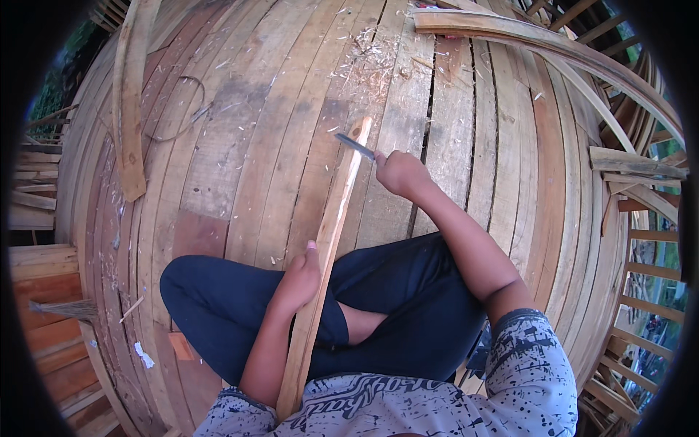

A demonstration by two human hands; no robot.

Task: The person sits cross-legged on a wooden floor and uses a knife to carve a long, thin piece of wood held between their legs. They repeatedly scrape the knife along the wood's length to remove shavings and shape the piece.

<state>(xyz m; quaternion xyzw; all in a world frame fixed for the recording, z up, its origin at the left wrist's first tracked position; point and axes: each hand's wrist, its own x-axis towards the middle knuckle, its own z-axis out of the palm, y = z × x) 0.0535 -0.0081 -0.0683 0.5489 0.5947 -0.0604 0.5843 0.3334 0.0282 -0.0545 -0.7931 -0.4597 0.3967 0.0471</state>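
Observation:
A long, narrow wooden strip (pixel 329 237) slants from my lap away to the floor boards ahead, its near end against my shirt. Around its middle, my left hand (pixel 300 277) is closed, thumb lying along the wood. Farther out, my right hand (pixel 403 174) grips a knife (pixel 354 146) by its handle, which the fist hides. The grey blade lies across the strip near its far end and points left. Below the blade, a pale freshly cut streak runs along the strip's edge.
Curled wood shavings (pixel 371 62) litter the plank floor (pixel 240 146) ahead. A long board (pixel 129 109) lies at the far left, and a curved plank (pixel 524 33) at the far right. A bristle broom (pixel 65 309) rests at the left. Slatted railings (pixel 652 271) edge the right side.

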